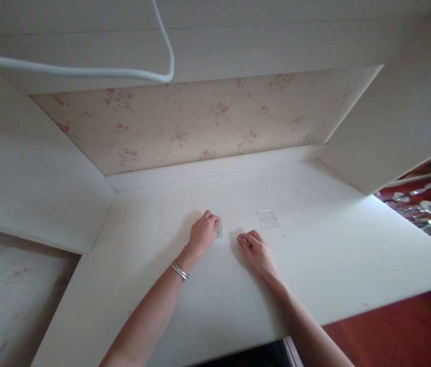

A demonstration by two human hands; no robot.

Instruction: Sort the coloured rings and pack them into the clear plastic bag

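Observation:
A small clear case (pixel 219 229) with tiny greenish bits in it lies on the white desk. My left hand (pixel 203 230), a silver bangle at its wrist, is over the case's left side with fingertips pinched together. What those fingers grip, if anything, is too small to make out. To the right, my right hand (pixel 256 250) rests low over the desk, its thumb and fingers closed in a pinch. Its contents, if any, are hidden. Just beyond it lies a flat, transparent square piece (pixel 268 219), apart from both hands.
The white desk (pixel 315 265) sits between side panels, with flowered wallpaper (pixel 219 114) behind. A white bent tube (pixel 85 71) crosses the upper left. Shiny metal objects (pixel 425 209) stand beyond the right panel, above a red floor (pixel 395 331).

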